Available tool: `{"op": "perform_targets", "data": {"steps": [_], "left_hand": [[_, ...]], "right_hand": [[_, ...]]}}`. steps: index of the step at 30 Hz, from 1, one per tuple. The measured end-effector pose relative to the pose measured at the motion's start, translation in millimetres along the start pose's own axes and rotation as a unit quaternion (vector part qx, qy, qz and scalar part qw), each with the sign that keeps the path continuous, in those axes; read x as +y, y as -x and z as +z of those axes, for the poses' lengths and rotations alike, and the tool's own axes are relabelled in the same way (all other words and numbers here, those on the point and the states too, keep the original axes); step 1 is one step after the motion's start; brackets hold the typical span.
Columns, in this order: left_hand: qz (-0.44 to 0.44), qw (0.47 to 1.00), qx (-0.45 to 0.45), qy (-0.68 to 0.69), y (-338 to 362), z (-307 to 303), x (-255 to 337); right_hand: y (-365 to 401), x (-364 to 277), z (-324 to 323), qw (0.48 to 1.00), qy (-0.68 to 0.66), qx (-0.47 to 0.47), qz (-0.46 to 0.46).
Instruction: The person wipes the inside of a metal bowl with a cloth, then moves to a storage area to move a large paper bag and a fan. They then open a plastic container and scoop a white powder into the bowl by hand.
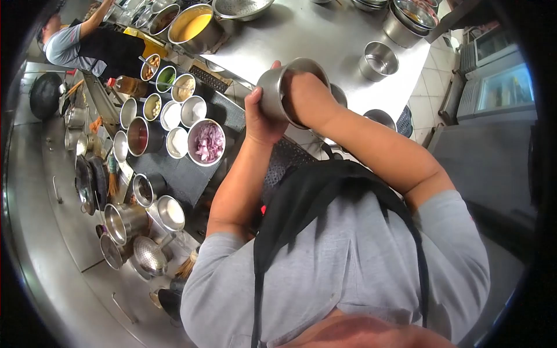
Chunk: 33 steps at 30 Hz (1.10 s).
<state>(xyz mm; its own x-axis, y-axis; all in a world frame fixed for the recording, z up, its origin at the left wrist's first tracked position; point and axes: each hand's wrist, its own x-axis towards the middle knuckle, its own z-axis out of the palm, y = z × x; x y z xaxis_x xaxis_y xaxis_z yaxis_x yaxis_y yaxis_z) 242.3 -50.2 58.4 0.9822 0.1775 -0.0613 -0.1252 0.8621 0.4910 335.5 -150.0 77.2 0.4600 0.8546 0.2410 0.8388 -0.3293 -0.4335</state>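
Right hand [306, 94] down inside metal pot [272, 100], left hand [263, 123] gripping its outside
Right fingers hidden by pot wall; steel bench [342, 49] beyond, chopped purple onion [209, 142] and brown bottle [131, 86] off to the left, another person [65, 46] upper left

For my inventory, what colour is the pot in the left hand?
The pot is metallic grey, best seen in the head view.

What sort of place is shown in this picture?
Most likely a restaurant kitchen. A big steel table, a perforated ladle and a bowlful of chopped onion suggest it.
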Motion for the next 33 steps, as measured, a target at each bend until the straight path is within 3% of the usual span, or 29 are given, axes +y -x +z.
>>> {"op": "perform_targets", "data": {"steps": [4, 6, 7, 8, 9, 10, 11, 12, 13, 14, 17, 19, 20, 22, 23, 24, 26, 27, 28, 30, 33], "left_hand": [[0.001, 1.0, -0.011, -0.003, -1, -10, -1], [0.006, 0.998, -0.021, -0.053, 0, -18, 0], [0.004, 0.999, -0.029, -0.045, 1, -13, 5], [0.006, 0.999, -0.035, -0.035, 4, -10, 9], [0.006, 1.0, -0.016, 0.018, 3, -20, 11], [0.025, 0.999, -0.001, 0.034, 7, -20, 16], [0.013, 0.993, -0.047, 0.108, 8, -33, 20], [0.001, 0.979, -0.093, 0.179, 7, -44, 23], [0.011, 0.979, -0.083, 0.185, 10, -42, 27], [0.014, 0.98, -0.082, 0.184, 11, -44, 29], [0.046, 0.993, -0.013, 0.108, 6, -61, 36], [0.048, 0.994, -0.015, 0.099, 8, -62, 38], [0.051, 0.994, -0.017, 0.091, 9, -62, 39], [0.057, 0.996, -0.015, 0.069, 11, -61, 35], [0.061, 0.997, -0.014, 0.047, 13, -60, 35], [0.064, 0.997, -0.012, 0.047, 18, -51, 40], [0.011, 0.995, -0.074, 0.071, 32, -24, 54], [0.013, 0.995, -0.071, 0.071, 34, -27, 55], [0.008, 0.995, -0.064, 0.072, 34, -32, 57], [0.003, 0.995, -0.058, 0.077, 30, -41, 58], [0.062, 0.998, -0.016, 0.023, 28, -51, 62]], "right_hand": [[1, -8, -9, 0.994, -0.064, -0.055, 0.071], [3, -1, -23, 0.965, -0.251, -0.079, -0.021], [2, -3, -40, 0.932, -0.318, -0.141, 0.106], [13, -3, -60, 0.81, -0.543, -0.165, 0.151], [30, 11, -75, 0.805, -0.566, -0.122, 0.126], [49, 19, -97, 0.708, -0.695, -0.098, 0.076], [61, 32, -82, 0.632, -0.773, -0.014, -0.054], [55, 39, -86, 0.459, -0.863, -0.13, -0.169], [87, 18, -119, 0.524, -0.842, 0.047, 0.121], [97, 39, -118, 0.634, -0.77, 0.05, 0.049], [102, 49, -116, 0.636, -0.772, -0.023, 0.002], [101, 36, -116, 0.675, -0.732, -0.016, 0.093], [99, 31, -117, 0.674, -0.732, -0.017, 0.092], [93, 24, -117, 0.713, -0.694, -0.03, 0.092], [100, 35, -105, 0.766, -0.642, 0.002, 0.032], [96, 23, -109, 0.734, -0.679, -0.015, 0.009], [76, 8, -111, 0.652, -0.732, -0.177, -0.088], [75, -4, -114, 0.723, -0.667, -0.173, -0.044], [74, -11, -114, 0.829, -0.534, -0.162, -0.036], [80, -20, -95, 0.948, -0.284, -0.134, 0.047], [83, -12, -75, 0.941, -0.329, -0.018, 0.077]]}}
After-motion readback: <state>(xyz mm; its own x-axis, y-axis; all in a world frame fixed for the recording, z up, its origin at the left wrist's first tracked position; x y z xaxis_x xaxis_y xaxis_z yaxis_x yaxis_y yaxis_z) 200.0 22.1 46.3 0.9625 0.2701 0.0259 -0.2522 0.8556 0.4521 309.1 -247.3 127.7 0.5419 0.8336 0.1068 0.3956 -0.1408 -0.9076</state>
